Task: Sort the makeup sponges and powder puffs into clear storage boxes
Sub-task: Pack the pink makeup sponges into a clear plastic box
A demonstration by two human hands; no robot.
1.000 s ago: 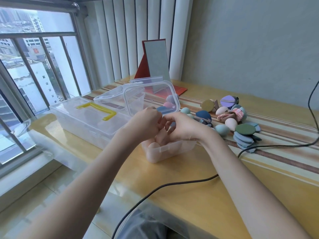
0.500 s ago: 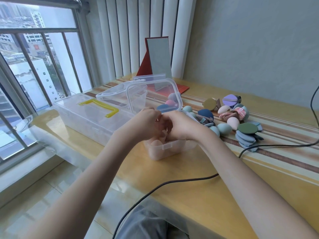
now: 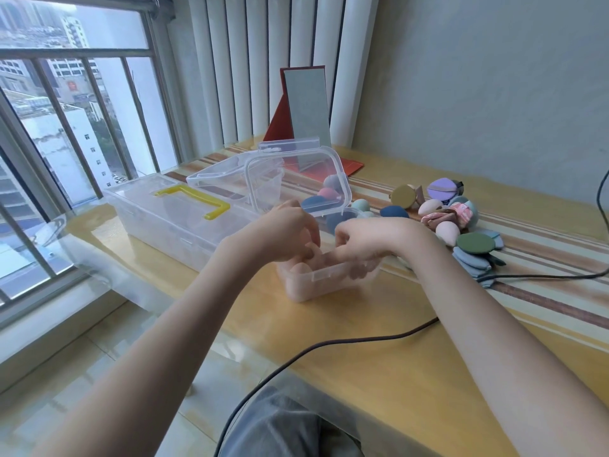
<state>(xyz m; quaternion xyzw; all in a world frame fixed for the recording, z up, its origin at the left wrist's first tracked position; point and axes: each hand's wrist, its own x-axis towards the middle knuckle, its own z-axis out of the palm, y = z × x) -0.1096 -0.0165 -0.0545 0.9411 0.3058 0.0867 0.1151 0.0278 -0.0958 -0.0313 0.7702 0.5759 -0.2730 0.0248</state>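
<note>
Foam sponges (image 3: 301, 270), pink, sit in the small clear box (image 3: 324, 280) at the table (image 3: 379, 374) edge; likely light, soft, squashy, non-slip, so pinch across the fat middle, no force needed. Left hand (image 3: 286, 235) and right hand (image 3: 365, 239) both dip fingers into the box; grip state: cannot tell, fingertips merge with the sponges. Lid (image 3: 296, 179) stands open behind. Unsorted pile (image 3: 454, 222) lies right, partly hidden by the right wrist.

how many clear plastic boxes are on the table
3. A long box with a yellow handle at the left, a box with its lid raised behind the hands, and a small open box under both hands. Others may be hidden.
</note>
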